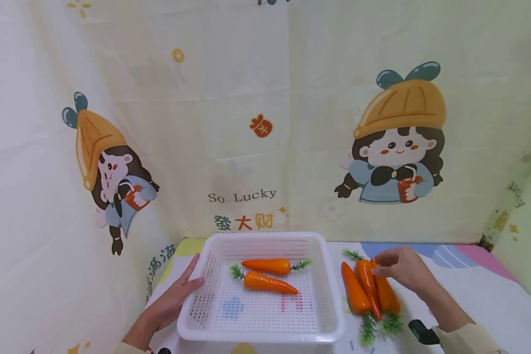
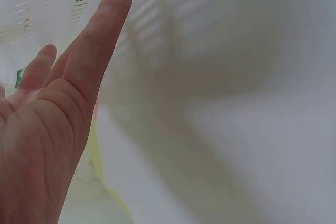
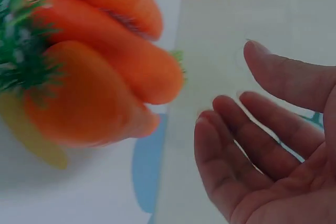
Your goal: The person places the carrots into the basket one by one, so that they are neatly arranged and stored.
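Note:
A white plastic basket (image 1: 261, 337) with slotted walls stands in the middle of the head view. Two orange carrots with green tops lie inside, one carrot (image 1: 266, 266) behind the other carrot (image 1: 267, 283). My left hand (image 1: 173, 300) rests against the basket's left side, fingers straight and thumb at the rim. To the right of the basket, three carrots (image 1: 356, 291) lie side by side on the table. Over their far ends hovers my right hand (image 1: 402, 268), its fingers loosely bent. In the right wrist view, a gap separates those fingers from the carrots (image 3: 84, 98), and nothing is held.
The table (image 1: 451, 295) wears a white cover with coloured patches. A cream cloth (image 1: 309, 162) printed with cartoon figures hangs behind it and along both sides. A green leafy top (image 1: 353, 254) shows at the far end of the carrot group.

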Action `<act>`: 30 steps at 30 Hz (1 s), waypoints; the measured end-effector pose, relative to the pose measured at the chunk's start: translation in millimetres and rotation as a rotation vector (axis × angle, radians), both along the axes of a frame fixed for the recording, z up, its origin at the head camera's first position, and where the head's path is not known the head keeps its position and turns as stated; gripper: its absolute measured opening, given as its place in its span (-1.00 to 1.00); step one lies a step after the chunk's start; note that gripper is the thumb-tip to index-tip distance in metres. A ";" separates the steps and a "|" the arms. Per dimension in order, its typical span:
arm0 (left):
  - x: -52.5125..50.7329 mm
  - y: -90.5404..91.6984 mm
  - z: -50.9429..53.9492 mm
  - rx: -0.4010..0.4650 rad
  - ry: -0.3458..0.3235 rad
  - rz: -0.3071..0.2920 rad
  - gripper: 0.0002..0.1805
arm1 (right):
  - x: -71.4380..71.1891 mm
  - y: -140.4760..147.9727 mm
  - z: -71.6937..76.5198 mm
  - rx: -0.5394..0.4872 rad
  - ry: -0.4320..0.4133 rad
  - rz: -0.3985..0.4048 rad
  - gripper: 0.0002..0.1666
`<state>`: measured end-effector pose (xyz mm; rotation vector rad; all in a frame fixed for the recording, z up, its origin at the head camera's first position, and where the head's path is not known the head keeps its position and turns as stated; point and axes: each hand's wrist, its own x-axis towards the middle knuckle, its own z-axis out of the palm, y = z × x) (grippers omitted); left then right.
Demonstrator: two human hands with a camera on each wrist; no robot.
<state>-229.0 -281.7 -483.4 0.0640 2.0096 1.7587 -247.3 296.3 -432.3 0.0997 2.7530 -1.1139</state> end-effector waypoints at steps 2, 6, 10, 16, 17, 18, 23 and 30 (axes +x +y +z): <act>-0.8 0.2 0.3 0.001 -0.004 -0.001 -0.09 | 3.1 3.5 -8.0 0.036 0.003 -0.011 -0.38; -1.6 0.4 0.2 0.008 -0.011 0.000 -0.09 | 9.1 9.1 -24.6 0.091 -0.038 -0.058 -0.20; -2.0 1.0 0.2 0.013 -0.017 0.004 -0.09 | 13.8 12.4 -37.6 0.139 -0.079 -0.075 0.00; -2.2 2.0 0.5 0.023 -0.023 0.013 -0.09 | 16.9 12.7 -45.7 0.162 -0.108 -0.099 0.07; -2.1 2.0 0.3 0.021 -0.023 0.016 -0.09 | 17.0 12.3 -46.3 0.158 -0.114 -0.105 0.04; -1.8 1.9 0.2 0.017 -0.023 0.019 -0.08 | 16.9 11.6 -46.6 0.151 -0.124 -0.114 0.00; -0.8 1.2 -0.5 0.008 -0.022 0.028 -0.07 | 16.9 9.5 -47.8 0.119 -0.136 -0.134 -0.21; 1.4 0.0 -0.6 0.005 -0.014 0.023 -0.07 | 18.9 7.0 -42.5 0.071 -0.082 -0.149 -0.30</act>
